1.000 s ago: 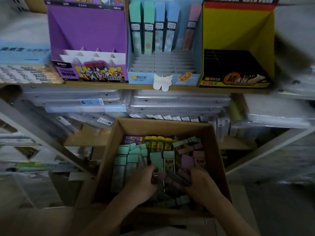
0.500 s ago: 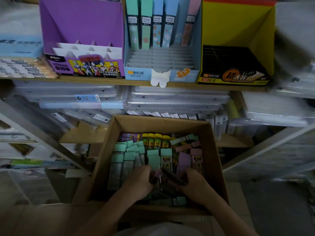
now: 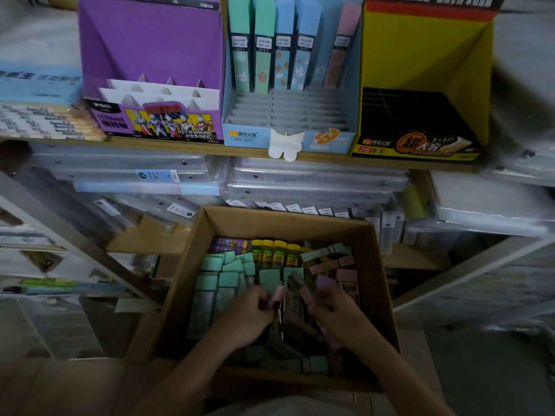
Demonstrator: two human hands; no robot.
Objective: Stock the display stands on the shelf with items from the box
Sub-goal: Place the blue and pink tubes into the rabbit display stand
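A brown cardboard box (image 3: pixel 210 235) sits below the shelf, filled with several slim lead cases in green, pink, purple and yellow. Both hands are inside it. My left hand (image 3: pixel 250 313) pinches a pink case (image 3: pixel 279 294) by its upper end. My right hand (image 3: pixel 336 313) grips a few pinkish cases (image 3: pixel 300 285) that stick up to the left. On the shelf stand three display stands: a purple one (image 3: pixel 150 49) with white dividers, a light blue one (image 3: pixel 289 115) with several upright cases at the back, and a yellow-black one (image 3: pixel 426 55) with no cases in it.
The wooden shelf edge (image 3: pixel 180 147) runs across the middle. Clear plastic folders (image 3: pixel 315 181) are stacked under it, just behind the box. A white butterfly tag (image 3: pixel 285 145) hangs off the blue stand. Pencil packs (image 3: pixel 45 121) lie at the left of the shelf.
The hands rose a little inside the box and the cases are lifted higher between them. The camera has tilted slightly, with the shelf shifting in the frame.
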